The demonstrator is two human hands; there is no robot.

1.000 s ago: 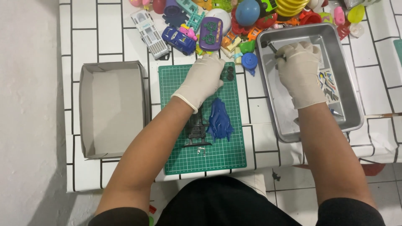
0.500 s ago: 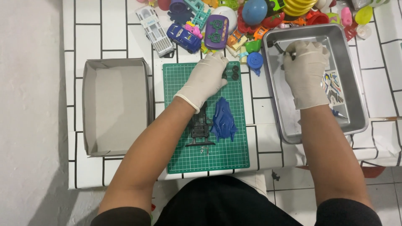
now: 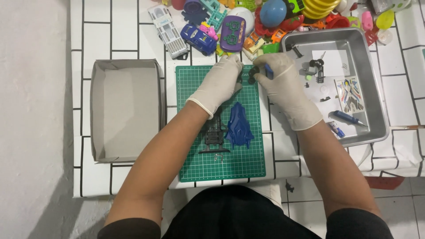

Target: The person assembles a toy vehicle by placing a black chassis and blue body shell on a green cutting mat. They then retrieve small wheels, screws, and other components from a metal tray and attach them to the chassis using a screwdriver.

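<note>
Small black wheels point(image 3: 253, 74) sit pinched between both gloved hands at the top edge of the green cutting mat point(image 3: 195, 146), upper centre of the frame. Left hand point(image 3: 218, 84) and right hand point(image 3: 285, 88) close on them from either side, equally near.

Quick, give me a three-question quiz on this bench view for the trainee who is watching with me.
1. True or false: the blue car body shell lies on the green cutting mat.
2. Which side of the mat is the empty cardboard box on: A, the person's left; B, the person's right; C, in the metal tray?
3. What are the left hand and right hand doing at the mat's far edge?

Key:
1. True.
2. A.
3. Both gloved hands meet over a small dark part, and the right hand's fingers also hold a small blue piece.
</note>
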